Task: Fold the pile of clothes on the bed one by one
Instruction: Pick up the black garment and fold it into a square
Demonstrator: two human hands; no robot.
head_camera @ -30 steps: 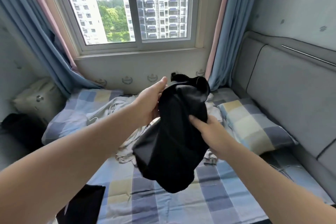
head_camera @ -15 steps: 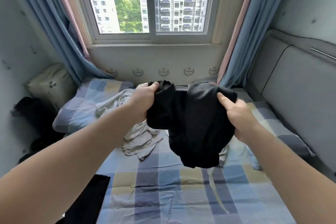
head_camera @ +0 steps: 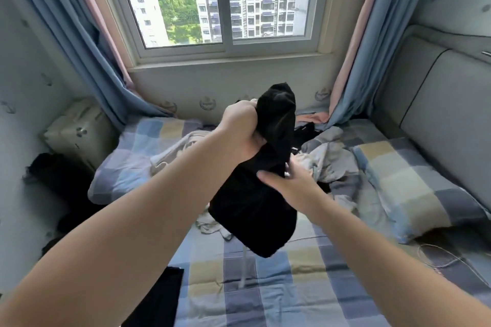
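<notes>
A black garment (head_camera: 255, 207) hangs bunched in the air above the checked bed (head_camera: 292, 287). My left hand (head_camera: 240, 127) is clenched on its upper part, lifting it. Lower down, my right hand (head_camera: 289, 184) grips the cloth's right edge at about mid-height. Behind the garment a loose pile of clothes (head_camera: 326, 156) lies crumpled on the bed, grey and black pieces mixed. A pale cream garment (head_camera: 175, 151) lies to the pile's left, partly hidden by my left arm.
A checked pillow (head_camera: 409, 186) lies at the right by the grey padded headboard (head_camera: 438, 125). A second pillow (head_camera: 125, 167) is at the left. Black cloth (head_camera: 159, 300) lies at the bed's near left edge. A window and curtains stand behind the bed.
The garment was stretched wide between both hands; now my left hand has risen with the top and my right hand has dropped lower, so the cloth hangs bunched vertically.
</notes>
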